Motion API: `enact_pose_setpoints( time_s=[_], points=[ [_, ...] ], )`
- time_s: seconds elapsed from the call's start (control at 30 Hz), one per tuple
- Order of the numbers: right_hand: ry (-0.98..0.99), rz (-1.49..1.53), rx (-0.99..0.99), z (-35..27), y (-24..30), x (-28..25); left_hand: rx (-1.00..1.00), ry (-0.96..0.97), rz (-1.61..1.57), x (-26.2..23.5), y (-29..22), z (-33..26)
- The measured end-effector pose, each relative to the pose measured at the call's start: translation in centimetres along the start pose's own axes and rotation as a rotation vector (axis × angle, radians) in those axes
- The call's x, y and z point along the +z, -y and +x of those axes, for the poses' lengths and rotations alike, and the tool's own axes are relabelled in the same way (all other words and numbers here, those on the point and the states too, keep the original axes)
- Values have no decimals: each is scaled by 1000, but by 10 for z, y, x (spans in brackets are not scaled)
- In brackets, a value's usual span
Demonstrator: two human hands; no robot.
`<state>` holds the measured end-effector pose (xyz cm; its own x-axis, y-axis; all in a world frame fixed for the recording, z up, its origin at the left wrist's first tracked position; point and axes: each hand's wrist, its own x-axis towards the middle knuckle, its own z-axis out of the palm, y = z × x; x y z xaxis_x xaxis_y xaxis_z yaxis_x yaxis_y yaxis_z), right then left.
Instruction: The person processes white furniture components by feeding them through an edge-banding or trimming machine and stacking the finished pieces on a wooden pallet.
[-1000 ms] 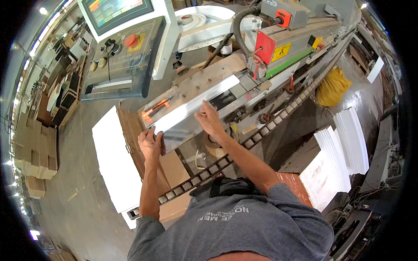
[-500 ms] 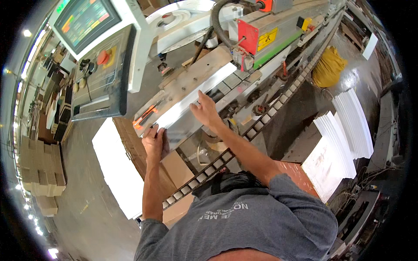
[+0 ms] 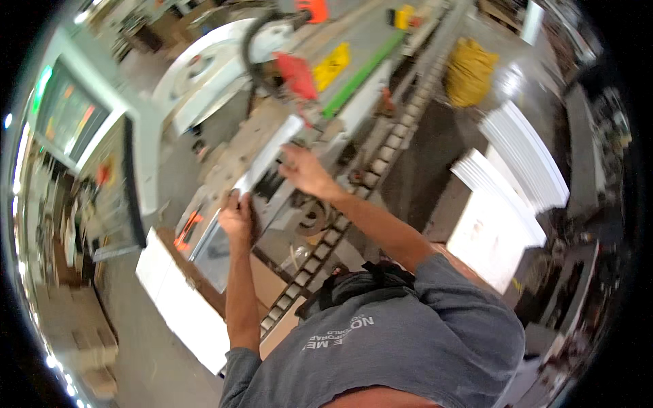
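A narrow white strip-like panel lies along the machine's feed bed, its far end close to the red guard. My left hand is closed at the strip's near end, with thumb and fingers bent against it. Farther along, my right hand is at the strip's right side, fingers partly stretched and apart, fingertips beside its edge. Motion smears the fingertips, so I cannot tell how firmly they touch. A bright orange tool-like object lies on the bed left of my left hand.
A control panel with a screen stands at the left. The machine's red guard and green rail are ahead. A chain conveyor runs diagonally at the right. Stacked white boards and a yellow sack lie beyond it.
The white strip has slid forward along the bed toward the red guard, and my left hand has moved with it. My right hand remains beside the strip. The whole view has shifted.
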<state>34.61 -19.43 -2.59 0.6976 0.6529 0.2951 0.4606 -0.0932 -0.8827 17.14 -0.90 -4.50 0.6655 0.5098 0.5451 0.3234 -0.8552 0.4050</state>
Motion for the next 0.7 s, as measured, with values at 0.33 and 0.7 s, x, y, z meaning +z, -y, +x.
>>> enact_pose_setpoints(
  time_s=[0.33, 0.7],
  points=[
    [-387, -455, 174, -185, -18, -243, 87, -43, 14, 85, -44, 52],
    [-304, -1085, 630, -364, -73, -431, 76, 117, -140, 96, -114, 68]
  ],
)
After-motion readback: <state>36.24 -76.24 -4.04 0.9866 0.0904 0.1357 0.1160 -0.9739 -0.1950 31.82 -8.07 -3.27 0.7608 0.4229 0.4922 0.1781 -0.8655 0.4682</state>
